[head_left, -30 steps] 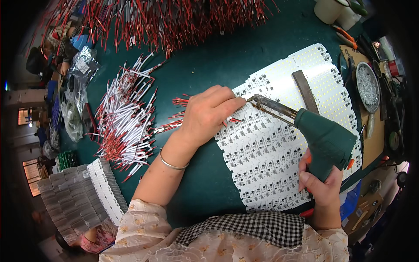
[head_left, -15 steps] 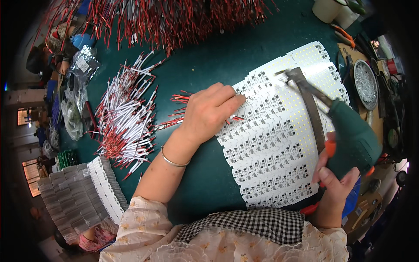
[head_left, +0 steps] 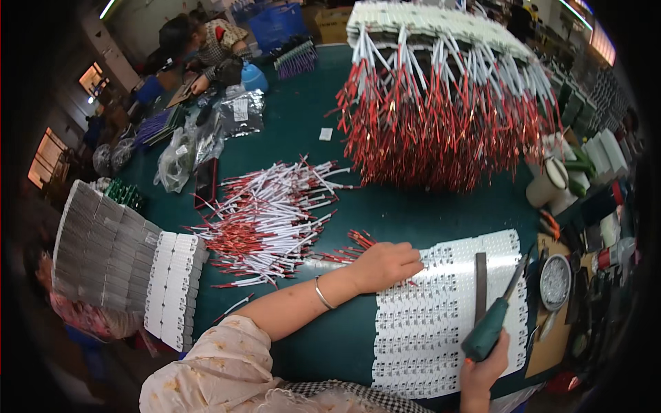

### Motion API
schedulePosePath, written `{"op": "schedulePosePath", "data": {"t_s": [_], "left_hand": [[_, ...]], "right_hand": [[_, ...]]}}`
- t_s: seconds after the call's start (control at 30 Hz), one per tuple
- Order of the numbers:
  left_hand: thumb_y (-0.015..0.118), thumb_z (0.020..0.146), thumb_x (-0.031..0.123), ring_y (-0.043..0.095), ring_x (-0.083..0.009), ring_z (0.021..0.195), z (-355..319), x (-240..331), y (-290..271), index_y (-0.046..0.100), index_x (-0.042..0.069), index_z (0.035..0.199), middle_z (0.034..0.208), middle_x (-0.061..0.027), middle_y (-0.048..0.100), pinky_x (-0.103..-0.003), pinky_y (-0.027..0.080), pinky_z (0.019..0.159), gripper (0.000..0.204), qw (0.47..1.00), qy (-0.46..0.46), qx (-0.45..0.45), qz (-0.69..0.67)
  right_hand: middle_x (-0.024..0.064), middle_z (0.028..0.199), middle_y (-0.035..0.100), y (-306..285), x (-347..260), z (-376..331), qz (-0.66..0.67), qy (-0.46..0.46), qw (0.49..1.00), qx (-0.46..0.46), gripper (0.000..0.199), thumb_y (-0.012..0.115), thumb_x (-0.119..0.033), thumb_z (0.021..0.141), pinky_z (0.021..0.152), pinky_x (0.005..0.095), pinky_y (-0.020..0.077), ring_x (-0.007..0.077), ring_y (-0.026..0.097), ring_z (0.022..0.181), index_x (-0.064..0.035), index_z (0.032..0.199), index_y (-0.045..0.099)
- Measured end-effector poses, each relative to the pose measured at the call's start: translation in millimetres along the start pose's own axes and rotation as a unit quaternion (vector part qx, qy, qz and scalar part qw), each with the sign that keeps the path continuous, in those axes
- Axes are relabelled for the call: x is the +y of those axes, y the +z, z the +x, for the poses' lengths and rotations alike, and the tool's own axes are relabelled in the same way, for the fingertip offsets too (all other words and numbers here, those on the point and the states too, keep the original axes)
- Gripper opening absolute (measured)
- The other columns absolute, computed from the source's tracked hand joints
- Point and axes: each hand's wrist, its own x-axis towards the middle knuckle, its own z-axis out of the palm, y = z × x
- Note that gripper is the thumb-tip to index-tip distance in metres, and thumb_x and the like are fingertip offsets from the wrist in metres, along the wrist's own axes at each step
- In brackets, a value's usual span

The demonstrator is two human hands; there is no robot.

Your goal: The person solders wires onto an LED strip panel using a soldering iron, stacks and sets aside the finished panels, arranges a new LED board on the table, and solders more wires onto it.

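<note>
White LED circuit boards (head_left: 416, 330) lie side by side in a sheet at the front right of the table. Over their upper left edge is my left hand (head_left: 387, 267), its fingers curled around a few wires. Red tips (head_left: 359, 241) of wires stick out behind this hand, and small ends show below its fingers. My right hand (head_left: 486, 365) grips a green soldering gun (head_left: 487, 330) above the boards, its thin metal barrel slanting up and right. A dark flat bar (head_left: 480, 286) lies across the boards beside the barrel. Fingertips of both hands are partly hidden.
Loose white-and-red wires (head_left: 272, 224) are heaped left of my hand. Farther back, stacked boards (head_left: 441, 27) trail hanging wires. More boards (head_left: 169, 289) stand at the left. A metal bowl (head_left: 555, 282) sits at the right. Another person (head_left: 206, 48) works at the far left.
The view has tilted up, showing more of the table's far side. The soldering gun has turned: its barrel pointed up-left over the boards before and points up-right now. My left hand stays at the boards' edge.
</note>
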Motion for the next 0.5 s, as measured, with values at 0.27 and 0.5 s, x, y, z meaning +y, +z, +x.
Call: {"op": "schedulePosePath", "data": {"t_s": [0.27, 0.5], "left_hand": [[0.062, 0.075, 0.009, 0.061, -0.0199, 0.087, -2.1, -0.1, -9.2, 0.066, 0.009, 0.097, 0.090, -0.0013, 0.061, -0.031, 0.052, 0.066, 0.022, 0.999, -0.036, -0.025, -0.029], [0.066, 0.068, -0.010, 0.066, -0.0255, 0.068, 21.1, 45.0, -87.9, 0.068, 0.001, 0.103, 0.081, -0.0128, 0.067, -0.031, 0.053, 0.061, 0.037, 0.974, -0.105, 0.199, -0.033]], "right_hand": [[0.0195, 0.098, 0.055, 6.6, -17.9, -1.6, -0.063, -0.050, 0.997, -0.002, 0.060, 0.064, 0.010, 0.058, 0.083, 0.0395, 0.0465, 0.0394, 0.057, 0.091, 0.0048, 0.116, 0.052], [0.0172, 0.095, 0.053, -3.7, 10.2, -3.0, 0.071, 0.018, 0.996, 0.042, 0.048, 0.061, 0.005, 0.065, 0.079, 0.0336, 0.0452, 0.0287, 0.055, 0.087, 0.0070, 0.111, 0.049]]}}
